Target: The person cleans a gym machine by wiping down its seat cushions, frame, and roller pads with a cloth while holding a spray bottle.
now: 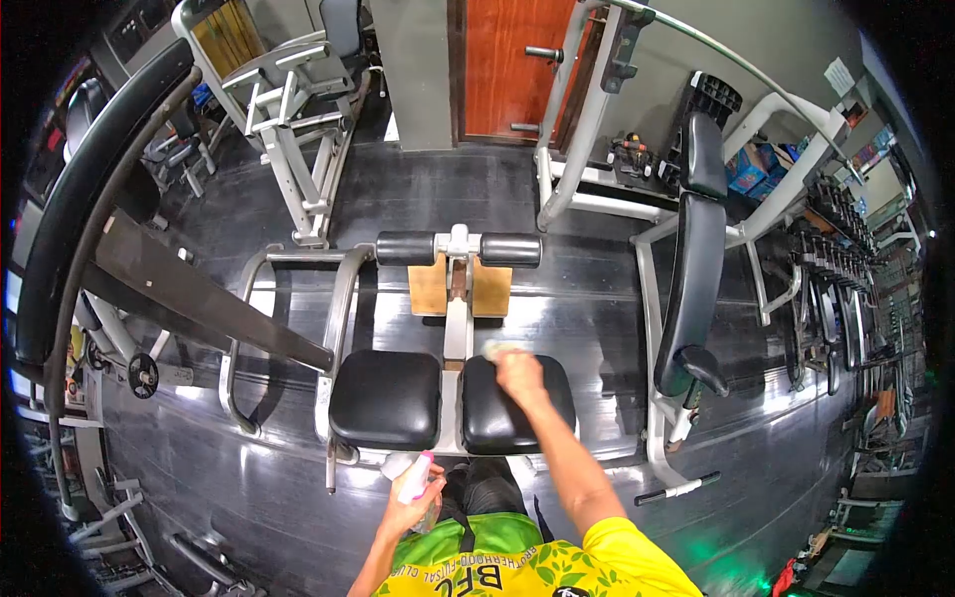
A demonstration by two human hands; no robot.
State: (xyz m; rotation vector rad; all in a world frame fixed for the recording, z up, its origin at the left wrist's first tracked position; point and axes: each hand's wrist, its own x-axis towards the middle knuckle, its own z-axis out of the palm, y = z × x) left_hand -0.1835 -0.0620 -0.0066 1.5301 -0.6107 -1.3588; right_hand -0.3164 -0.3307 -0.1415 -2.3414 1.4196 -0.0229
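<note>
My right hand (pixel 519 376) is closed on a pale cloth (pixel 492 349), over the far part of the right black seat pad (pixel 512 423). Most of the cloth is hidden under my fingers. In my left hand (pixel 403 510) is a spray bottle with a white and pink top (pixel 418 476), held just in front of the left black seat pad (pixel 386 400). My fingers cover much of the bottle's body. Beyond the two pads stand a pair of black roller pads (pixel 509 249) and a wooden footplate (pixel 428 289) on the same machine.
A padded lever arm (pixel 90 219) rises close on the left. An upright bench (pixel 691 289) stands to the right, beside a rack of dumbbells (pixel 846 259). Farther back are a frame machine (pixel 308 129) and an orange-red door (pixel 512 60). Dark rubber flooring (pixel 587 308) lies around.
</note>
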